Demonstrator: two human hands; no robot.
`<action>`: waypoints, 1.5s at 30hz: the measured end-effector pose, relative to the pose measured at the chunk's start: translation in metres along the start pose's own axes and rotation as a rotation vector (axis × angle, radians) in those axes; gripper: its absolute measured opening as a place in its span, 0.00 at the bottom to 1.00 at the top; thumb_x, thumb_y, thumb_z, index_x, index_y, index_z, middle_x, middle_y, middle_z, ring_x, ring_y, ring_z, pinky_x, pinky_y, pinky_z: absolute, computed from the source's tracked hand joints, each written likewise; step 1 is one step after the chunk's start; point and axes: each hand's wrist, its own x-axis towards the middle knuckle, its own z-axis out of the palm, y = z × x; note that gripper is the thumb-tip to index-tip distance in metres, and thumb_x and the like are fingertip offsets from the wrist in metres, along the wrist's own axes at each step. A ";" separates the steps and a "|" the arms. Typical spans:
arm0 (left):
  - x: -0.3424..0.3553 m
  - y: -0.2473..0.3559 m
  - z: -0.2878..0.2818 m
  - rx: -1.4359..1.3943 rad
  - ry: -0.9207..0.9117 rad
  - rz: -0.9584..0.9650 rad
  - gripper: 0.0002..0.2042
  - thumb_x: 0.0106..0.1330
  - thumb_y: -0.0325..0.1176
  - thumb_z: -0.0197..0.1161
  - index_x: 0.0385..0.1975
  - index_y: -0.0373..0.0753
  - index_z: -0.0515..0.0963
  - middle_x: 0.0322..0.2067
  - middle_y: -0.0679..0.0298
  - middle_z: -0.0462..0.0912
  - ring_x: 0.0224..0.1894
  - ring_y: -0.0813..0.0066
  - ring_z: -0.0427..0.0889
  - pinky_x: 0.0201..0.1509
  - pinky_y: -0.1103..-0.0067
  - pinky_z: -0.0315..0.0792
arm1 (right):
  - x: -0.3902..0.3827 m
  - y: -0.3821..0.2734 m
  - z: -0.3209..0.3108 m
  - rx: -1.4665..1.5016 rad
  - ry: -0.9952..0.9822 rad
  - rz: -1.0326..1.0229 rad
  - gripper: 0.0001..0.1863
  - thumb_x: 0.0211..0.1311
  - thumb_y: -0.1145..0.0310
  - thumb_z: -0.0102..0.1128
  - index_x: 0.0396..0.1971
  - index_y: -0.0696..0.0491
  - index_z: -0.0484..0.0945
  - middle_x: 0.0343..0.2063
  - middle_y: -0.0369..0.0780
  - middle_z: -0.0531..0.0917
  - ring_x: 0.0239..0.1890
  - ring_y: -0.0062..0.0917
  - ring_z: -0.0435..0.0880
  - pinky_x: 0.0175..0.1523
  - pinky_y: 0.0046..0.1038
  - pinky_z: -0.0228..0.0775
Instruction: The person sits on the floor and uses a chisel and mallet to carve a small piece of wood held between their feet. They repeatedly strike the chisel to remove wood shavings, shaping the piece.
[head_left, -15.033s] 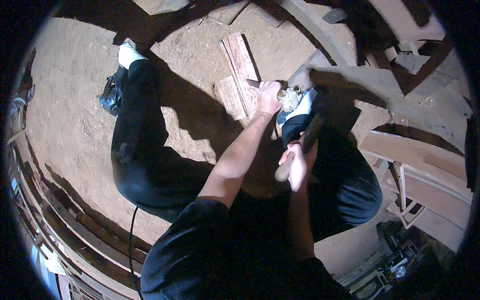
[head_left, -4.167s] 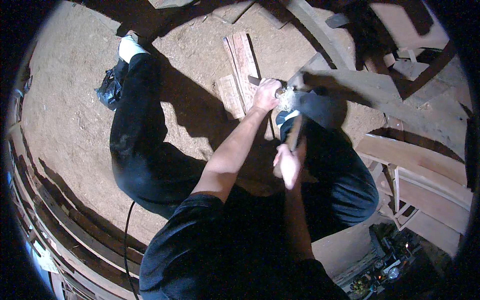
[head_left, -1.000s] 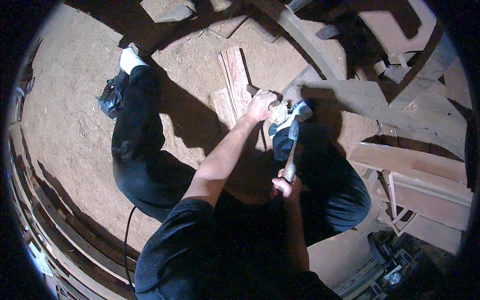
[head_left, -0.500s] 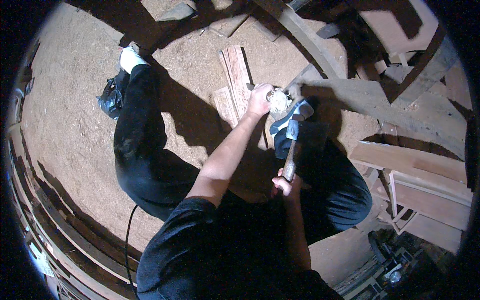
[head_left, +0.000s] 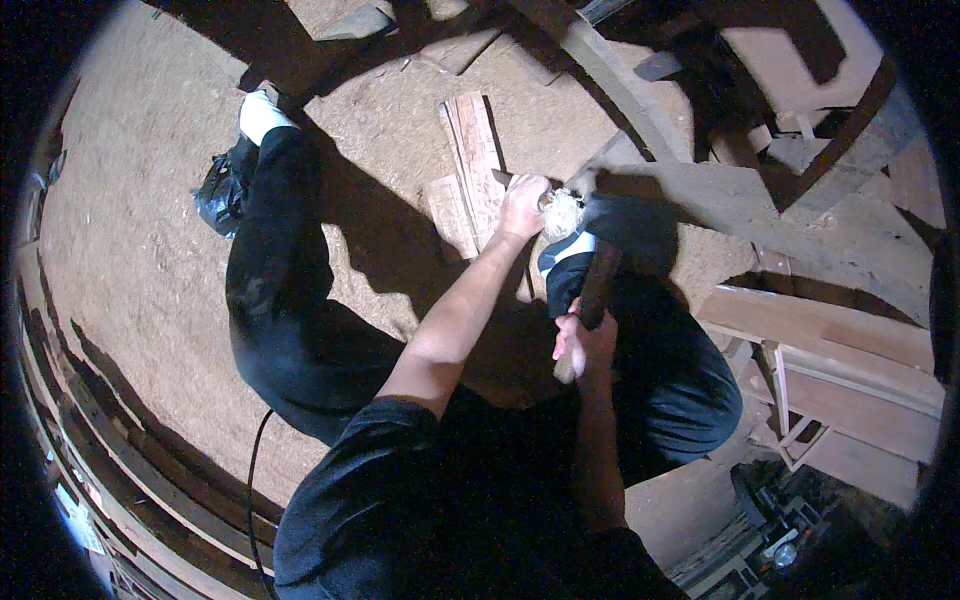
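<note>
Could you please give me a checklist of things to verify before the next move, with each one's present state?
1. Left hand closed around the frayed-ended tool: ok.
2. Right hand closed around the wooden-handled tool: ok.
3. Condition of the wooden-handled tool's far end: cannot tell, it is blurred.
4. Right foot well apart from the frayed end: not ok, it appears right beside it.
5. Black plastic bag away from both hands: ok, it lies by the left foot.

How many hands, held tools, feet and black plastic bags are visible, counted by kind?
Hands: 2 (left hand, right hand)
Held tools: 2 (frayed-ended tool, wooden-handled tool)
Feet: 2 (left foot, right foot)
Black plastic bag: 1
Total: 7
</note>
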 end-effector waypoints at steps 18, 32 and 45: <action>0.000 -0.003 0.000 0.032 -0.081 -0.051 0.08 0.40 0.30 0.60 0.18 0.38 0.67 0.21 0.55 0.71 0.30 0.56 0.71 0.37 0.69 0.63 | -0.005 0.020 0.013 0.008 0.083 -0.066 0.08 0.44 0.83 0.52 0.26 0.57 0.67 0.09 0.35 0.67 0.06 0.19 0.66 0.12 0.23 0.60; 0.005 0.001 -0.003 -0.010 -0.039 -0.052 0.09 0.42 0.31 0.61 0.17 0.38 0.67 0.20 0.55 0.71 0.28 0.55 0.71 0.34 0.68 0.63 | 0.012 0.015 0.011 -0.133 0.058 0.070 0.08 0.43 0.79 0.54 0.26 0.57 0.67 0.09 0.36 0.69 0.05 0.21 0.65 0.10 0.24 0.56; 0.003 -0.007 0.000 0.069 -0.097 0.009 0.09 0.42 0.32 0.61 0.17 0.38 0.67 0.20 0.56 0.71 0.29 0.56 0.72 0.34 0.69 0.63 | 0.015 0.007 0.004 -0.123 0.020 0.051 0.07 0.44 0.80 0.52 0.25 0.54 0.67 0.09 0.35 0.67 0.06 0.18 0.65 0.12 0.21 0.60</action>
